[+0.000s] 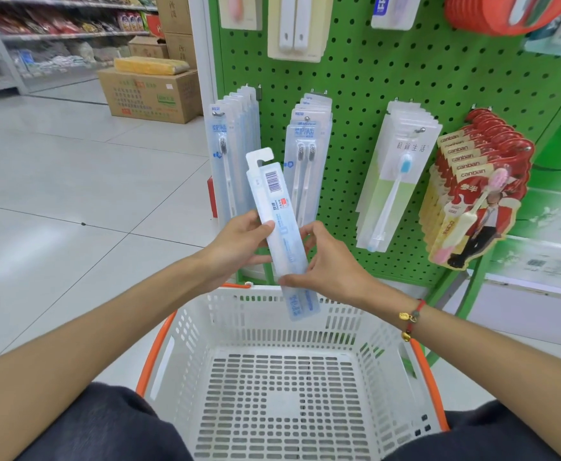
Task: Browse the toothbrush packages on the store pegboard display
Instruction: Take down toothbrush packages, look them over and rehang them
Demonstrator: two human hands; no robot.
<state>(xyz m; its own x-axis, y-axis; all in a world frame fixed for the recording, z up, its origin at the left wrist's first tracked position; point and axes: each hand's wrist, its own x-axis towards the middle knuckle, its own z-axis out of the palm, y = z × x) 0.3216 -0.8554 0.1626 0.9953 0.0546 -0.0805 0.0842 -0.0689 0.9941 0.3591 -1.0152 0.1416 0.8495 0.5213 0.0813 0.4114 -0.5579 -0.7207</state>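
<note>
Reference landmark: the green pegboard (389, 71).

A single toothbrush package (279, 227) is held in front of the pegboard's lower left part, off its hook, and above the far rim of the white shopping basket (285, 377). The package stands near-upright, top tilted to the left, with its barcode side facing the camera and its hanger cut-out uppermost.

The left hand (236, 247) grips the package's left edge at mid-length; the thumb lies across the face, the fingers curl behind. The right hand (329, 264) pinches the right edge and lower section; the thumb presses the face near the bottom, the fingertips touch the edge higher up. Both hands are clamped on the same package.

Stock hanging on the pegboard, lower row, left to right:
- A row of blue-white single-brush packs (232, 154), directly behind the held package.
- A row of twin-brush packs (309, 154), just right of it.
- A row of pale green packs with a blue-headed brush (395, 181).
- A row of red-and-yellow packs (472, 194) at the pegboard's right edge.

Left of the pegboard, cardboard boxes (149, 91) stand on the tiled floor (56, 194).
</note>
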